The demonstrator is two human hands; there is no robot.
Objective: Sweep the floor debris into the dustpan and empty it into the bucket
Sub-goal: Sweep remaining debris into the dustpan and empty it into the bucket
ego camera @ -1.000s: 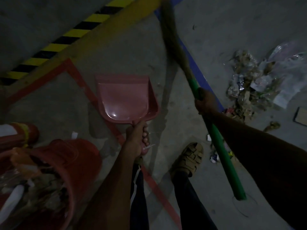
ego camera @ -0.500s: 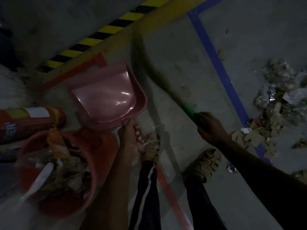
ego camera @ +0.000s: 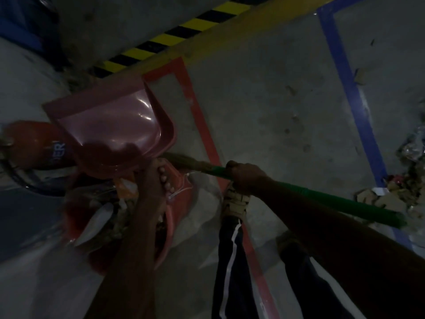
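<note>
I note the left hand (ego camera: pixel 156 180) with fingers curled tight round the handle of the pink dustpan (ego camera: pixel 110 130), which is held up off the floor above the red bucket (ego camera: pixel 170 226); its scoop shows nothing inside. The bucket holds scraps and paper. The right hand (ego camera: pixel 243 178) is wrapped firmly round the green broom handle (ego camera: pixel 333 201), the broom lying nearly level, bristles toward the dustpan. The debris (ego camera: pixel 402 192) lies at the right edge, beyond the blue floor line (ego camera: pixel 349 88). A red cylinder (ego camera: pixel 30 143) lies behind the dustpan.
</note>
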